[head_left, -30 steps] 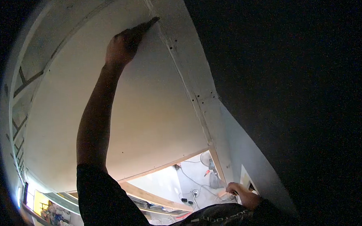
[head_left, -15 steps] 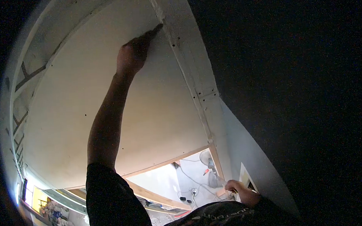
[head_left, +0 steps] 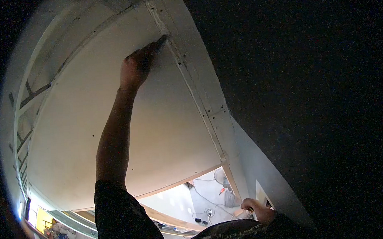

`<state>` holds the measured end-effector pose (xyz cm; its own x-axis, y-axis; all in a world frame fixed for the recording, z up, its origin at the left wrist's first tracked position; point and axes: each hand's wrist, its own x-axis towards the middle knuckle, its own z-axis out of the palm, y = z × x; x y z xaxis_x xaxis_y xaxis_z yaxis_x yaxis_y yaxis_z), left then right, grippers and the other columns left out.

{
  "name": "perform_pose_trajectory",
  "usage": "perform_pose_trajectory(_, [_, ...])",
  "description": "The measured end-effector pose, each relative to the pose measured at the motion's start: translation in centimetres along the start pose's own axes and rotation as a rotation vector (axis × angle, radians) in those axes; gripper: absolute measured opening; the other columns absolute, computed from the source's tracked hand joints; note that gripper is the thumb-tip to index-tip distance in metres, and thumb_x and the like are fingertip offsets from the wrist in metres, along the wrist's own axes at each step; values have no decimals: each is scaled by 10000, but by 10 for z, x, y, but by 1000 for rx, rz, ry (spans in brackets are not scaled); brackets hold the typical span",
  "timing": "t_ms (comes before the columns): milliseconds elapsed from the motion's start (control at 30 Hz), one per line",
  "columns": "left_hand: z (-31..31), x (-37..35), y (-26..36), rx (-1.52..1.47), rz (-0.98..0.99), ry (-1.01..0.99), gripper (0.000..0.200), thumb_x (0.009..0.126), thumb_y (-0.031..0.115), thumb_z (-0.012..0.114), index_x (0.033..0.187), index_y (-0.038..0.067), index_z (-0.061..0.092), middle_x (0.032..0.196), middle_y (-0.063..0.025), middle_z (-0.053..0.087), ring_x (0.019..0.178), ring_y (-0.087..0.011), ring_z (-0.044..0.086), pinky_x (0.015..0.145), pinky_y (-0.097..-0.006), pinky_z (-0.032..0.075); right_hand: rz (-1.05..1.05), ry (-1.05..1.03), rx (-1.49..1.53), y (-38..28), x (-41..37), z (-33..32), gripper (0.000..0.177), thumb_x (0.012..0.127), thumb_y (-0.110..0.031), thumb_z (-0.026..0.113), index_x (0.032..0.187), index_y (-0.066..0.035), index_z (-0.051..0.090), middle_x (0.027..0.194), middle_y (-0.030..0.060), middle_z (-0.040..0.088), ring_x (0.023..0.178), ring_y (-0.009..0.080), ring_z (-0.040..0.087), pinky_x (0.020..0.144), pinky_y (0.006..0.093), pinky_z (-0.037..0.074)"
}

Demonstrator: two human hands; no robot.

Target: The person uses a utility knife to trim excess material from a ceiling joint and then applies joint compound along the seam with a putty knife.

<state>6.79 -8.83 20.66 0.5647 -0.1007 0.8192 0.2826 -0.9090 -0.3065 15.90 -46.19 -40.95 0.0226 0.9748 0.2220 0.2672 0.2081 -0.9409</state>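
Observation:
My left hand (head_left: 135,68) is raised against a large pale board (head_left: 107,118), its fingers closed round a dark, thin-tipped tool (head_left: 162,39). The tool's tip touches a rough seam (head_left: 188,81) along the board's right edge; the shade hides its exact shape. Low on the right, my right hand (head_left: 255,206) is closed, its fingers curled beside the wooden edge of an opening (head_left: 230,177). What it holds, if anything, is too small and hidden to make out.
Dark screw heads dot the strip right of the seam. Through the opening show a cable (head_left: 207,198), a small orange object (head_left: 222,191) and a clear bag-like thing (head_left: 230,199). Wooden framing (head_left: 174,217) runs below the board. A very dark surface (head_left: 308,94) fills the right side.
The view has shifted, so the board and opening sit lower in it. The tool's tip is a little further down along the seam. My right hand has sunk slightly in view, still closed.

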Motion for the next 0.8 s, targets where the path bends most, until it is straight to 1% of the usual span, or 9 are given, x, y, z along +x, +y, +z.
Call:
perform_pose_trajectory(33, [-1,-1,3,34,83,13,339,1015,195,582,1344,232,653,1173,-150,722,994,-356,714,835,-452,585,6,-15,-22,0,-2,1,786,705,-344,915,1268,-24,468,1181,137,521,1059,239,538,978,373,444])
perform_pose_trajectory(133, [8,-1,-16,-43,144,62,344,1017,202,584,1352,241,648,1125,-162,727,965,-364,713,812,-462,585,72,65,-7,-41,-7,5,770,738,-335,903,1282,-18,461,1207,139,515,1094,251,532,1006,380,433])
perform_pose_trajectory(333, [2,-2,-15,92,248,11,352,1024,203,569,1361,273,641,1127,-166,720,935,-374,712,790,-460,591,-2,142,-58,-74,-10,3,707,815,-339,863,1294,-20,453,1214,151,514,1102,246,529,1012,385,427])
perform_pose_trajectory(433, [11,-15,-22,168,112,-22,361,1024,187,562,1367,278,631,1133,-154,723,947,-361,714,804,-462,593,26,84,-97,-69,-9,-1,698,827,-344,856,1295,-24,449,1207,148,516,1102,235,528,1007,382,428])
perform_pose_trajectory(533, [9,-18,-12,219,88,-38,357,1023,188,563,1361,280,630,1174,-113,724,986,-343,712,827,-453,594,-10,187,-146,-78,-13,8,717,814,-349,869,1294,-26,445,1202,142,518,1091,226,526,996,375,428])
perform_pose_trajectory(633, [4,-17,-3,139,171,120,338,1025,197,564,1344,278,640,1207,-82,721,1004,-337,712,830,-448,597,15,116,-21,-54,-3,0,726,807,-348,877,1295,-32,442,1204,141,518,1095,224,525,1001,375,424])
perform_pose_trajectory(667, [3,-16,-6,144,175,126,338,1025,197,564,1344,278,640,1207,-82,721,1004,-337,712,830,-448,597,103,-2,-10,-48,2,-6,727,804,-345,879,1294,-36,439,1209,144,518,1102,227,525,1008,378,423])
perform_pose_trajectory(767, [2,-16,-6,120,140,112,337,1024,197,568,1344,271,642,1225,-70,719,997,-332,719,837,-450,599,295,-92,-62,-49,2,-3,738,795,-346,884,1297,-51,431,1219,155,523,1126,237,527,1028,389,419])
perform_pose_trajectory(800, [2,-15,-6,140,128,96,337,1022,191,569,1345,259,642,1215,-81,721,990,-333,721,829,-454,601,198,-96,-55,-51,2,-7,735,798,-343,881,1299,-51,429,1219,160,525,1127,241,529,1030,393,419])
